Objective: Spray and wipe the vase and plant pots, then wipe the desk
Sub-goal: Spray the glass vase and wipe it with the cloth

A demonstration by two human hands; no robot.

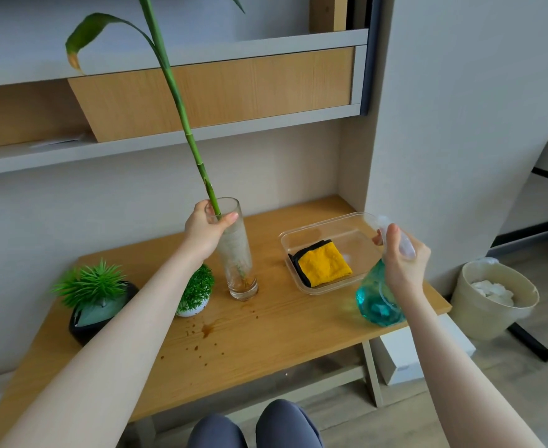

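Glass vase (238, 253) stands upright w/ L hand (206, 229) gripping its rim. R hand (402, 257) grips spray bottle (379, 299) to vase's right, nozzle facing it.

Clear glass vase (237, 253), green stalk (182, 118). Teal spray bottle (379, 299). Yellow cloth (324, 263), black edge, in clear tray (301, 232). Pots: black (82, 328), white (188, 312). Wood-grain counter (266, 334), brown splatter (206, 331).
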